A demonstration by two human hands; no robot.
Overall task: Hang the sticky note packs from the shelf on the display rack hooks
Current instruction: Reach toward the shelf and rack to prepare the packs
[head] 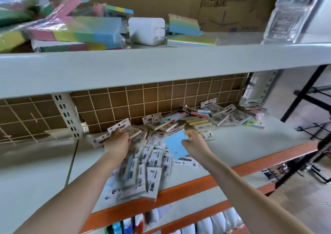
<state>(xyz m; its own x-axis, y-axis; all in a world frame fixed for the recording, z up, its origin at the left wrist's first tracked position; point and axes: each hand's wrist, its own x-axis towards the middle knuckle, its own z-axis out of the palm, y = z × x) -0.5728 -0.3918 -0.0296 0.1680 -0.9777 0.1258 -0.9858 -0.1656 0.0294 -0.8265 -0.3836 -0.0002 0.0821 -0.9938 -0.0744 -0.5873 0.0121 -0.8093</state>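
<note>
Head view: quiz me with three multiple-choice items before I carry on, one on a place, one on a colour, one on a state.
1. Where does the white block sit?
A. on the upper shelf, among coloured pads
B. on the lower shelf, in the pile
C. on the floor

2. What colour is the face of the pack in the right hand?
A. pink
B. light blue
C. yellow

3. What is the left hand doing?
A. hanging idle off the shelf
B. holding a rack hook
C. holding a white-carded pack at the pile

Key: 1 A, it stands between the coloured pads above. 2 B, the face shows light blue. 3 C, its fingers curl over that pack.
</note>
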